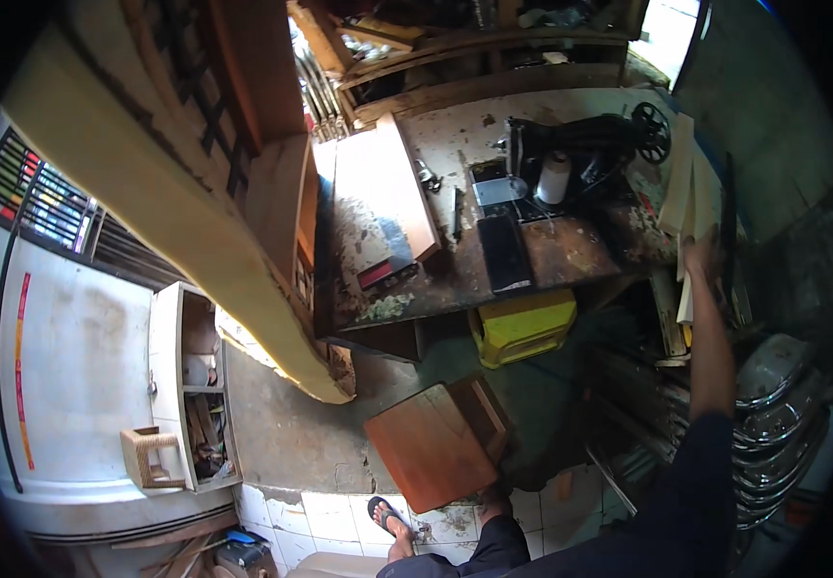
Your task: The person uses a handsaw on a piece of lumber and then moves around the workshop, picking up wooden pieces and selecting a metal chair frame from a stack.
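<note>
My right hand (pixel 702 256) reaches to the right end of the worn table (pixel 561 246) and touches several long pale strips (pixel 684 188). Shadow hides how the fingers lie on them. The strips lean in a narrow fan, their lower ends past the table edge. Left of them stands a black sewing machine (pixel 568 137) with a spoked handwheel (pixel 651 134). A cone of white thread (pixel 553 178) is set close in front of its arm. Nearer the front edge lies a dark phone-like slab (pixel 504 253). My left hand is out of view.
Scissors (pixel 428 175), a dark pen-like tool (pixel 455 212) and a pale board (pixel 387 188) lie on the table. Below are a yellow plastic stool (pixel 525 329) and a brown wooden stool (pixel 431 448). Chrome-framed seats (pixel 770 426) are stacked at right. A thick yellowish slab (pixel 170 209) slants at left.
</note>
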`<state>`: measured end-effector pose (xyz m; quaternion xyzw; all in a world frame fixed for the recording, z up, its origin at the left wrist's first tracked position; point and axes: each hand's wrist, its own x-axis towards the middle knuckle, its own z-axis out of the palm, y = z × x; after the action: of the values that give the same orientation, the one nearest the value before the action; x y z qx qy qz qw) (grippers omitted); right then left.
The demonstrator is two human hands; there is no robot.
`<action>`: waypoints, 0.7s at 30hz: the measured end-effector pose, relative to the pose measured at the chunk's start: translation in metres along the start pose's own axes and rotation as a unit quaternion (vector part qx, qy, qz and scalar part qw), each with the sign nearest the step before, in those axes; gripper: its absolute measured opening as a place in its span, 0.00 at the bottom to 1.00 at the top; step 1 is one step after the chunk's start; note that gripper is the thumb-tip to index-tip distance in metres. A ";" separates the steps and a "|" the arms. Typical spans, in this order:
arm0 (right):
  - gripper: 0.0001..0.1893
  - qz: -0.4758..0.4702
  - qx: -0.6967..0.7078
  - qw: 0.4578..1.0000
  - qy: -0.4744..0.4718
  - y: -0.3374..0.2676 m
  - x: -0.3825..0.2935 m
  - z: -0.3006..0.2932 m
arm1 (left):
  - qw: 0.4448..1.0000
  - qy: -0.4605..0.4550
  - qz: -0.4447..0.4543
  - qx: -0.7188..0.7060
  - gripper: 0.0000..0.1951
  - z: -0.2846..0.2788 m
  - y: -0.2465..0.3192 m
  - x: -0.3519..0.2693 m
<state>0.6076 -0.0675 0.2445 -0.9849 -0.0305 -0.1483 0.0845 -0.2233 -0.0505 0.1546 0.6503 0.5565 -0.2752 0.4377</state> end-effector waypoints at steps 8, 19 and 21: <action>0.31 -0.239 0.139 0.960 -0.031 0.020 -0.382 -0.049 | 0.998 0.031 -0.029 -0.042 0.21 -0.015 -0.043 -0.025; 0.24 -0.250 -0.070 0.652 -0.713 0.120 -0.668 -0.144 | 0.993 0.024 -0.116 -0.020 0.22 -0.019 -0.208 -0.065; 0.23 -0.265 -0.088 0.642 -0.714 0.098 -0.659 -0.178 | 0.995 0.034 -0.091 -0.029 0.21 -0.028 -0.241 -0.056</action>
<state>-0.0643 -0.2178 0.2004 -0.7378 -0.3279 0.5826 -0.0934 -0.4720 -0.0534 0.1520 0.5930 0.6359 -0.2753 0.4101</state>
